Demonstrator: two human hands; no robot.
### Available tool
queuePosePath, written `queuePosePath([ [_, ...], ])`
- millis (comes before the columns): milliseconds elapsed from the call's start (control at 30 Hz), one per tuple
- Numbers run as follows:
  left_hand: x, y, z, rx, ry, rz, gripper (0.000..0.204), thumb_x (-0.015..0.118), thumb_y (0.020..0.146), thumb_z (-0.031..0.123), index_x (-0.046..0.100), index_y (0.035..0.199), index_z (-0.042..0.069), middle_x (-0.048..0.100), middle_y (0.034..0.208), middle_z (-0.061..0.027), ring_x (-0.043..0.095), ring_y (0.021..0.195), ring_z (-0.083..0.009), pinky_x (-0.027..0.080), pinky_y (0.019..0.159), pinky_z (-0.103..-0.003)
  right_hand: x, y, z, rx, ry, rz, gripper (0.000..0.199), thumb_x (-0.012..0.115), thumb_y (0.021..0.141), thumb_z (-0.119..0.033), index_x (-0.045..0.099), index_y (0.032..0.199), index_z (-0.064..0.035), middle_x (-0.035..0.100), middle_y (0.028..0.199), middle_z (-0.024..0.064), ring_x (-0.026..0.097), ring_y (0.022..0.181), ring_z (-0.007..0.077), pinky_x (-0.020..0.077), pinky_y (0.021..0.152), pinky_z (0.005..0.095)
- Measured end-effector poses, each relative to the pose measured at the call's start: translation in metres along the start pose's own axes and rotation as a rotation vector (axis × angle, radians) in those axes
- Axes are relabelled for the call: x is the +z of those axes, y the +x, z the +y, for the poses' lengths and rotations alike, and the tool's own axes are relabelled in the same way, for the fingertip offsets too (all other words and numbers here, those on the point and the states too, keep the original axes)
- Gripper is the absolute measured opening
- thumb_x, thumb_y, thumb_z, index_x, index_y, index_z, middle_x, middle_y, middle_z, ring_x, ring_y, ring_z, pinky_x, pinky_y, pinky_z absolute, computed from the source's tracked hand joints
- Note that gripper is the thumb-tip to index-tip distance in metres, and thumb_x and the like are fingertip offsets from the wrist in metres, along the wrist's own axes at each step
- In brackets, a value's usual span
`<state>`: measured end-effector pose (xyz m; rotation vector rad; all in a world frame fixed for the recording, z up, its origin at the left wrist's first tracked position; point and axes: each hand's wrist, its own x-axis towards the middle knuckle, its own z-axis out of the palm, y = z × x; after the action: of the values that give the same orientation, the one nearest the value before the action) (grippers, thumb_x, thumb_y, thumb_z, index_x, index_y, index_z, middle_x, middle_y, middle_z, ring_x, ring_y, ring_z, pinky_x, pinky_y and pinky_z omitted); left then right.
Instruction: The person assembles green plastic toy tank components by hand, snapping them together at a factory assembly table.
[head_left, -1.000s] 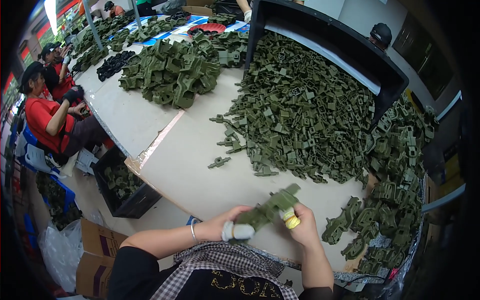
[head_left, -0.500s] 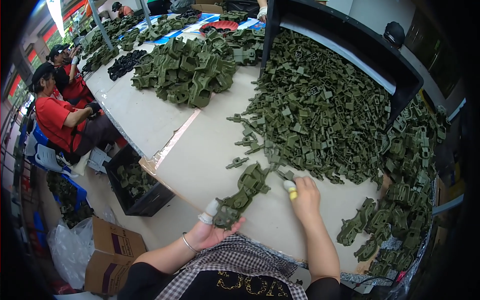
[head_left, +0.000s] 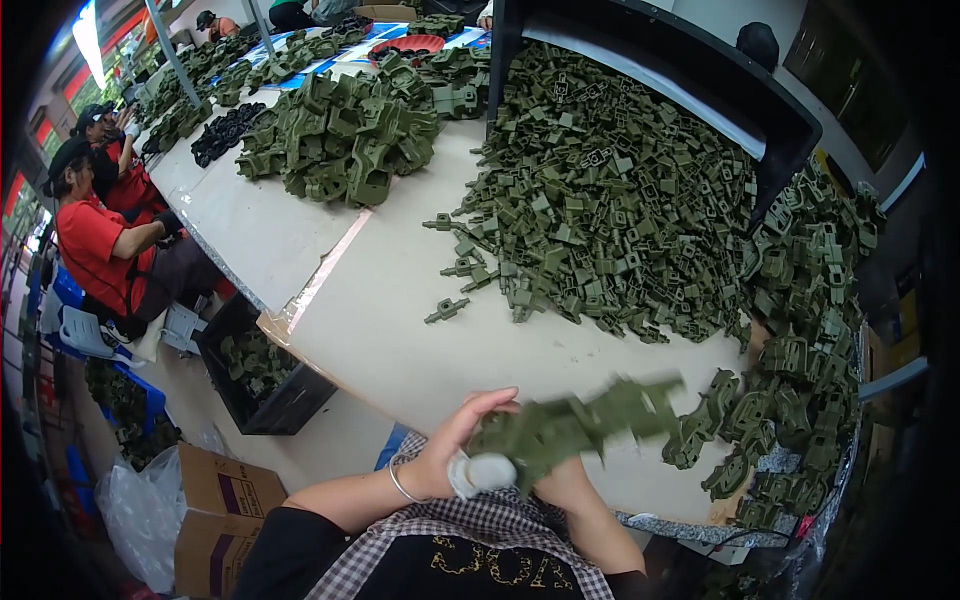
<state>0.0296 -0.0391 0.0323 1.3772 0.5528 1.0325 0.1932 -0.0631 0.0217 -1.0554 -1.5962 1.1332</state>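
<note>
A long olive-green moulded plastic part (head_left: 575, 425), like a toy vehicle's chassis, is held over the table's near edge and smeared by motion. My left hand (head_left: 455, 455) grips its left end, its white-wrapped thumb in front and the fingers behind. Below the part's middle is my right hand (head_left: 565, 485), close against it; its fingers are hidden, so whether it holds anything cannot be told. Beyond both hands spreads a big heap of small olive-green plastic pieces (head_left: 610, 210). One loose small piece (head_left: 447, 310) lies at the heap's left.
Larger green parts are piled at the back left (head_left: 340, 140) and along the right edge (head_left: 800, 370). A black frame (head_left: 690, 60) rises behind the small-piece heap. A black crate (head_left: 265, 370) and a cardboard box (head_left: 230, 510) stand left of the table. Two people in red (head_left: 100, 240) sit at the far left.
The long green part has swung to the right and turned more level. My right hand has drawn back from the heap's near edge to beneath the part. The view has shifted slightly.
</note>
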Motion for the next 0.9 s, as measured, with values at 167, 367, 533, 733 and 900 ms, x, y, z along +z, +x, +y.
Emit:
queuePosePath([
  [167,0.009,0.015,0.006,0.23,0.406,-0.024,0.06,0.074,0.063,0.025,0.046,0.112,0.004,0.047,0.118,-0.0108,0.041,0.114,-0.0321,0.027,0.1,-0.042,0.005,-0.013,0.019,0.032,0.165,-0.14,0.037,0.062,0.077,-0.017,0.05,0.11,-0.0059,0.053,0.109,0.0082,0.053,0.098,0.0176,0.0448,0.078,0.0315],
  [367,0.026,0.01,-0.002,0.247,0.197,0.055,0.053,0.073,0.066,0.021,0.048,0.108,0.001,0.051,0.112,-0.0142,0.041,0.116,-0.0315,0.03,0.099,-0.042,0.032,-0.024,0.045,0.152,0.574,-0.036,0.031,0.061,0.076,-0.016,0.054,0.104,-0.0059,0.054,0.106,0.01,0.053,0.098,0.0212,0.0422,0.081,0.0338],
  [533,0.027,0.01,-0.006,0.234,0.122,0.121,0.054,0.072,0.068,0.025,0.048,0.109,0.0,0.05,0.114,-0.0148,0.038,0.12,-0.0308,0.029,0.1,-0.041,0.037,-0.015,0.029,-0.022,0.117,0.057,0.031,0.06,0.074,-0.014,0.054,0.103,-0.0055,0.054,0.105,0.0106,0.053,0.099,0.0227,0.0421,0.081,0.0342],
  [733,0.03,0.013,-0.027,0.072,-0.069,0.2,0.06,0.069,0.07,0.038,0.045,0.113,0.003,0.045,0.122,-0.0133,0.034,0.123,-0.0292,0.026,0.103,-0.04,0.017,-0.005,0.013,-0.19,-0.486,0.244,0.03,0.06,0.073,-0.012,0.054,0.102,-0.005,0.055,0.104,0.0114,0.052,0.1,0.0245,0.042,0.081,0.0347],
  [900,-0.003,0.012,-0.023,-0.302,-0.585,0.033,0.075,0.047,0.081,0.056,0.033,0.128,-0.001,0.043,0.126,-0.0183,0.043,0.115,-0.0295,0.034,0.097,-0.042,-0.035,0.008,-0.016,0.097,-0.522,-0.242,0.024,0.059,0.07,-0.012,0.056,0.091,-0.0024,0.058,0.085,0.0134,0.055,0.085,0.0346,0.0453,0.073,0.0392],
])
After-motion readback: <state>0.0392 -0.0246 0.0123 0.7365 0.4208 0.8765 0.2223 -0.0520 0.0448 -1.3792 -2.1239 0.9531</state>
